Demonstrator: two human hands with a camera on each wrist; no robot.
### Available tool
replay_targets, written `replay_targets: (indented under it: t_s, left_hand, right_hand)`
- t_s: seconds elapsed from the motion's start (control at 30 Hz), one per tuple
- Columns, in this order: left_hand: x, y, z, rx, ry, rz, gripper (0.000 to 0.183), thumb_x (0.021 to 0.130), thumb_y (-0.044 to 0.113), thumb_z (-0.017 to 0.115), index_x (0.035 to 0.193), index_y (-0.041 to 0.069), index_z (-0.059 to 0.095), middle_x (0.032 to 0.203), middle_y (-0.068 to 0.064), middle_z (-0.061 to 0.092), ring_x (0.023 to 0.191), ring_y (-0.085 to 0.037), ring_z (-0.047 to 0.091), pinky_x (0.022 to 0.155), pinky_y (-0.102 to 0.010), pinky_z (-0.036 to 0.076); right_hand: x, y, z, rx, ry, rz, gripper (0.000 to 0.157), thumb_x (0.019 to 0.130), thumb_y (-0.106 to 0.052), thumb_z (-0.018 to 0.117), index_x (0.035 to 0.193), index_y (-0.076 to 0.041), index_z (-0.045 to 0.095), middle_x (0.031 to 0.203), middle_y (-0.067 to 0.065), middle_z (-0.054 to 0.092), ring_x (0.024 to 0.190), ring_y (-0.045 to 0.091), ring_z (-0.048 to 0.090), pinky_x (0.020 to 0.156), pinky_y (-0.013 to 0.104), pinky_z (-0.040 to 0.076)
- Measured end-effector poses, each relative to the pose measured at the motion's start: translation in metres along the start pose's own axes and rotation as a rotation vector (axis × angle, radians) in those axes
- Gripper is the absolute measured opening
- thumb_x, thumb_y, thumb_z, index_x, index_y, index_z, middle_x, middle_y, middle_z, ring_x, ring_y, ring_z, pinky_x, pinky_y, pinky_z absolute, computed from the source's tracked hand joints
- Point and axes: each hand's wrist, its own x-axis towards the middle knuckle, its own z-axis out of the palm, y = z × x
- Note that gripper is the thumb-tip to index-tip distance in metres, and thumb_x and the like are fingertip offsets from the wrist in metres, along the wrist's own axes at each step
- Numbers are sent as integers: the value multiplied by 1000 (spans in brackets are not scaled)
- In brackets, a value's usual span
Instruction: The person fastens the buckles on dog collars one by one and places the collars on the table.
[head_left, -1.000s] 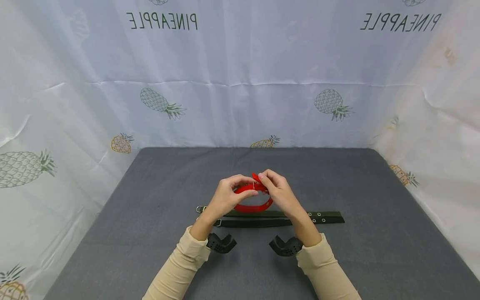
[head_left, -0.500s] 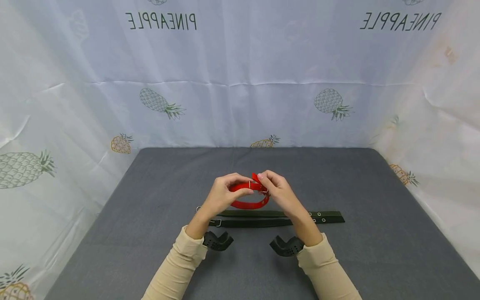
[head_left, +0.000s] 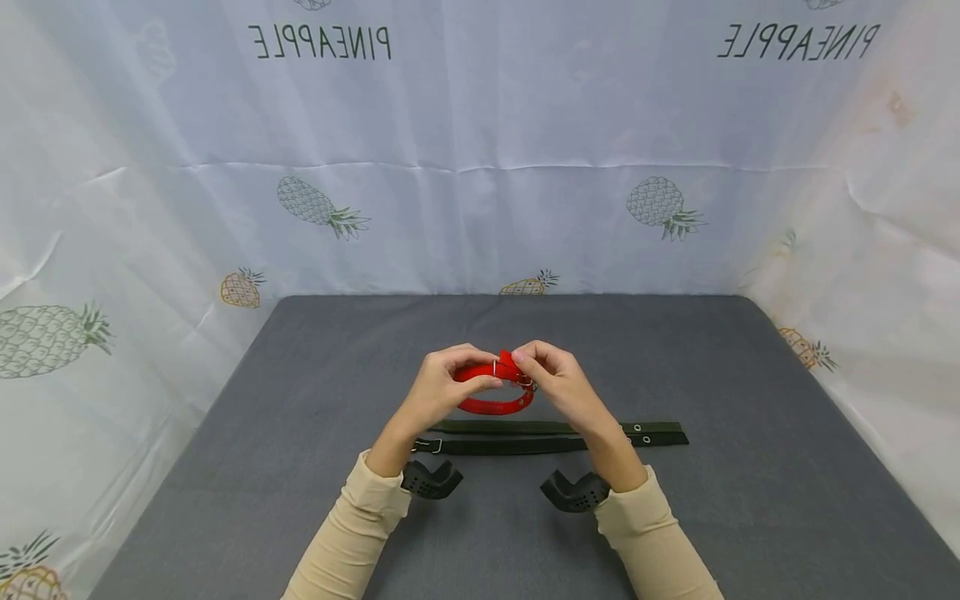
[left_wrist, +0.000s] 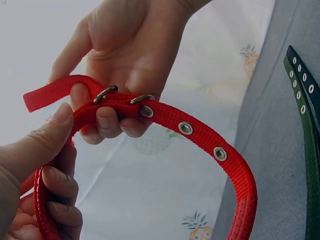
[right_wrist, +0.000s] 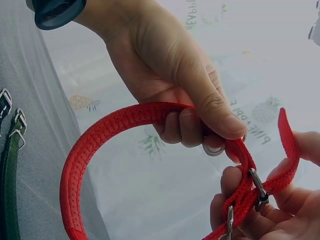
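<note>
Above the table a red webbing collar (head_left: 495, 407) is held in a loop between both hands. My left hand (head_left: 438, 387) grips the band, its thumb on one face and curled fingers on the other. Near the metal buckle (left_wrist: 106, 93), my right hand (head_left: 558, 387) pinches the collar with its fingers around the strap. The free strap end (left_wrist: 47, 95) sticks out past the buckle. A metal ring (left_wrist: 142, 99) sits beside it, and metal eyelets (left_wrist: 185, 128) run along the band. In the right wrist view the left fingers curl round the padded band.
Two more collars lie side by side on the grey table (head_left: 360, 350), beneath the hands: a dark green one (head_left: 502, 427) and a black one (head_left: 510, 447). Both have eyelets at the right end. A pineapple-print curtain (head_left: 480, 225) stands behind and at the sides.
My left hand has shifted left with its side of the red collar. The strap's tip has tilted a little lower. My right hand has barely moved.
</note>
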Motion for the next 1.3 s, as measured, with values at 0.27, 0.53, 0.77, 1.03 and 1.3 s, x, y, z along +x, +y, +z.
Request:
replay_targets:
  t_s: [0.27, 0.53, 0.77, 1.03, 1.3]
  left_hand:
    - [0, -2, -2, 3, -3, 12, 24, 80, 8, 77, 103, 1, 72, 96, -15, 71, 77, -5, 64, 70, -21, 56]
    - [0, 0, -2, -4, -10, 31, 24, 81, 8, 76, 104, 1, 72, 96, -16, 71, 79, -6, 66, 72, -21, 57]
    - [0, 1, -2, -3, -18, 36, 25, 80, 8, 76, 105, 2, 73, 96, -15, 71, 80, -6, 65, 71, -21, 57]
    - [0, 1, -1, 1, -18, 44, 27, 80, 8, 76, 106, 2, 73, 96, -15, 72, 81, -8, 64, 71, -21, 57]
    - [-1, 1, 1, 14, -49, 98, 26, 81, 7, 75, 107, 2, 72, 97, -14, 71, 80, -6, 62, 68, -21, 55]
  right_hand:
    - [0, 1, 0, -3, 0, -26, 29, 99, -17, 53, 88, 9, 53, 90, -8, 60, 75, 8, 57, 71, 28, 50]
    - [0, 1, 1, -15, 10, -58, 28, 98, -14, 55, 83, 8, 51, 92, -4, 59, 75, 8, 57, 69, 25, 49]
    - [0, 2, 2, -23, 18, -84, 23, 96, -9, 57, 80, 7, 50, 89, -2, 59, 71, 7, 55, 62, 27, 47]
    - [2, 7, 3, -31, 21, -76, 21, 96, -5, 55, 80, 5, 49, 85, 0, 58, 67, 8, 53, 59, 28, 46]
    - [1, 5, 5, 2, 53, -42, 18, 93, -7, 61, 86, 5, 50, 75, -6, 55, 64, 5, 50, 57, 27, 46]
